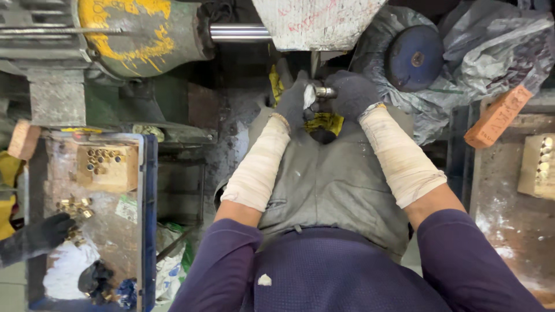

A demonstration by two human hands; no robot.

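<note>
The person's two hands meet right under the big white block [317, 22] of the machine. That block is the landmark here. Both hands wear dark gloves, and cream cloth is wrapped round both forearms.

The left hand [293, 103] and the right hand [354, 92] are closed tight on a small shiny metal piece [321, 91]. The piece sits between the two hands, just below the white block, and its silver end peeks out between the fingers. A thin metal blade [314, 62] comes down from the block to just above the piece.

A shiny steel rod [239, 33] sticks out to the left of the white block and goes into a grey and yellow machine body [141, 32]. To the right of the block is a round blue wheel [414, 58] with grey plastic sheet [491, 46] behind it. An orange brick [498, 117] lies further right of it.

Far to the left of the block and lower down is a blue tray [149, 219]. In it sits a small cardboard box [108, 167] with little brass pieces [103, 159] inside. More brass bits lie loose in the tray. Another person's gloved hand [49, 231] rests in the tray by those loose bits.

Far to the right of the block is a pale box [535, 167] with rows of brass pieces in it.
</note>
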